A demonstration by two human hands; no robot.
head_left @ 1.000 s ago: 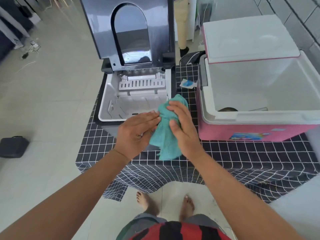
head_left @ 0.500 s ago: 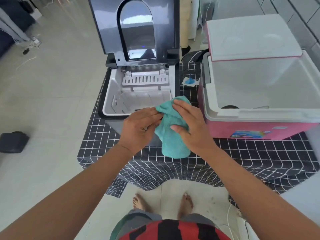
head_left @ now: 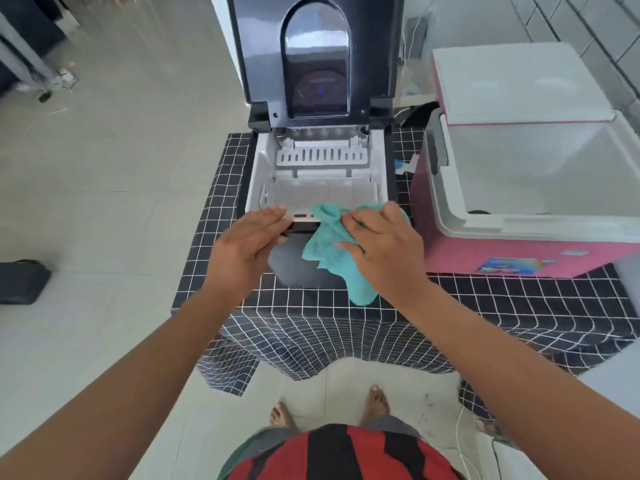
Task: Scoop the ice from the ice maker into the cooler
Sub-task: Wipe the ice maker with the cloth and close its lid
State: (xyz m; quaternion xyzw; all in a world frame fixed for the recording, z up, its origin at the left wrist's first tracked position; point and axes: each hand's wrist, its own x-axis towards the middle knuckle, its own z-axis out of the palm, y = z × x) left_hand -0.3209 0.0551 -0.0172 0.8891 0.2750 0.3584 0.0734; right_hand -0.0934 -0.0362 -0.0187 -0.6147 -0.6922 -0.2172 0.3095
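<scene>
The black ice maker [head_left: 313, 271] stands on the checked tablecloth with its lid [head_left: 315, 53] raised. Its white inner bin [head_left: 322, 188] shows no ice that I can make out. My right hand [head_left: 384, 244] presses a teal cloth [head_left: 332, 251] against the machine's front rim, the cloth hanging down the front. My left hand [head_left: 242, 247] lies flat on the front left rim, fingers spread and holding nothing. To the right sits the pink cooler [head_left: 519, 251], lid up, with a dark round object barely showing inside.
The black-and-white checked tablecloth [head_left: 485, 306] drapes over the table edge toward me. A small blue-white packet [head_left: 403, 166] lies between the two appliances. A black bag [head_left: 20, 282] rests on the tiled floor at left. My bare feet stand below the table edge.
Both hands moved forward from mid-air onto the ice maker's front rim. My left hand let go of the cloth and flattened; my right hand now holds the cloth alone.
</scene>
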